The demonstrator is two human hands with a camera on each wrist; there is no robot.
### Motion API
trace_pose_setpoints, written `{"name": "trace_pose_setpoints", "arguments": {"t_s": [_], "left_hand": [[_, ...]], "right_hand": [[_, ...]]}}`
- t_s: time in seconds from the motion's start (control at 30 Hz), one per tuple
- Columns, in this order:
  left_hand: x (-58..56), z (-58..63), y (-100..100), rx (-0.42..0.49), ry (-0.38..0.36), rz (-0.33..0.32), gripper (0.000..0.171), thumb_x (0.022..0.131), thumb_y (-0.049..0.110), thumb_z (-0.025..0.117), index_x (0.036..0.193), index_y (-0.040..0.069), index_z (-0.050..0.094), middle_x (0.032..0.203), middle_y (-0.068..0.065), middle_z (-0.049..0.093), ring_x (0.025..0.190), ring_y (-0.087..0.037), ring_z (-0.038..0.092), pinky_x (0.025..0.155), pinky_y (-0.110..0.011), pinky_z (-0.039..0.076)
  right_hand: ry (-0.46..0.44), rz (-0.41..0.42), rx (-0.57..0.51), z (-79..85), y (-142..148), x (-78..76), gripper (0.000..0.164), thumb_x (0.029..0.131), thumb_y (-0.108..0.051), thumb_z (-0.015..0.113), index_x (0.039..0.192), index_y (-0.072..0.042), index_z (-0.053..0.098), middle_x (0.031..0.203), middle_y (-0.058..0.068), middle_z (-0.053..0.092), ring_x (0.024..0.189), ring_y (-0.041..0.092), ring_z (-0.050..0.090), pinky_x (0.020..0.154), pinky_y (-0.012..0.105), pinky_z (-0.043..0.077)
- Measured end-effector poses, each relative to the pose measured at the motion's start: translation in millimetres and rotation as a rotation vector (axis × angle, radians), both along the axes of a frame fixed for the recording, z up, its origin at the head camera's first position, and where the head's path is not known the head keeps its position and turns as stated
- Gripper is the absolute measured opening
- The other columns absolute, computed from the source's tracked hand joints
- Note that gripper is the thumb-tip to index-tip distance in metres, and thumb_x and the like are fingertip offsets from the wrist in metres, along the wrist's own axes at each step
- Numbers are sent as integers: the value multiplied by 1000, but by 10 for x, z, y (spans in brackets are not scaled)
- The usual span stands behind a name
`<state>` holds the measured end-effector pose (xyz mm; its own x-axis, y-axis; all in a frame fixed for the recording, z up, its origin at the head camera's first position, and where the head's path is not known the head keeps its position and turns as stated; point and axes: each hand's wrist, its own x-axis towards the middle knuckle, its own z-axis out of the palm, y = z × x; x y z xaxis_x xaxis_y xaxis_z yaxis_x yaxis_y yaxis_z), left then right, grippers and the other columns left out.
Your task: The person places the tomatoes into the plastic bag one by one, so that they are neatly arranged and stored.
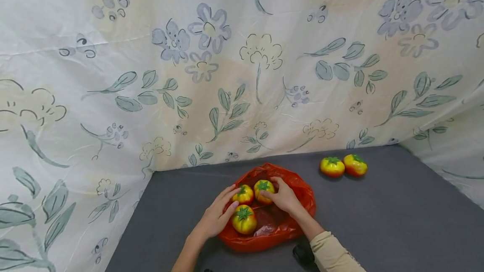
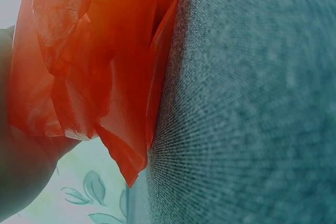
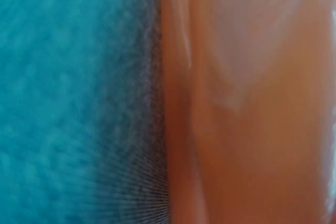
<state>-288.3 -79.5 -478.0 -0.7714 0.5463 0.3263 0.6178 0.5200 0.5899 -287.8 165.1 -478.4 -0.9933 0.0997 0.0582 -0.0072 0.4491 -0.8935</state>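
Observation:
A red plastic bag (image 1: 308,196), its mouth spread wide, sits on the dark table with three yellow-red tomatoes inside. My right hand (image 1: 284,198) grips the back right tomato (image 1: 263,186), thumb in front and fingers behind. At the bag's left side, my left hand (image 1: 217,214) has its fingers and thumb about the back left tomato (image 1: 245,196). The front tomato (image 1: 244,221) lies just beside the left thumb. Red plastic (image 2: 100,66) hides the left fingers in the left wrist view. Blurred bag plastic (image 3: 257,103) fills the right side of the right wrist view.
Two more tomatoes, one (image 1: 332,167) beside another (image 1: 355,165), stand at the table's back right. Near my right sleeve lies a black object (image 1: 303,254), partly hidden. A floral cloth (image 1: 261,74) hangs behind the grey tabletop (image 1: 389,209).

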Motion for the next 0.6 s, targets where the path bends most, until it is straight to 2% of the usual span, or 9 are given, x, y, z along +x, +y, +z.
{"name": "trace_pose_setpoints", "arguments": {"t_s": [0.17,0.37,0.6], "left_hand": [[1,3,-1,4,2,1,44,101,36,46,141,19,47,149,-2,35,135,-27,33,100,-62,31],[3,4,-3,18,2,-8,43,100,32,48,141,18,48,150,-2,35,136,-26,32,101,-61,30],[10,9,-8,19,1,-13,44,100,33,48,141,18,48,150,-3,35,136,-26,31,101,-61,30]], "right_hand": [[-13,-11,5,2,-14,3,67,85,-31,73,132,6,43,129,23,50,108,32,53,93,49,43],[-14,-5,33,0,-14,1,58,85,-31,73,127,1,50,120,16,55,99,27,54,89,47,46],[-8,-1,22,1,-3,4,61,85,-32,73,128,3,49,119,17,55,99,27,55,89,47,45]]}}
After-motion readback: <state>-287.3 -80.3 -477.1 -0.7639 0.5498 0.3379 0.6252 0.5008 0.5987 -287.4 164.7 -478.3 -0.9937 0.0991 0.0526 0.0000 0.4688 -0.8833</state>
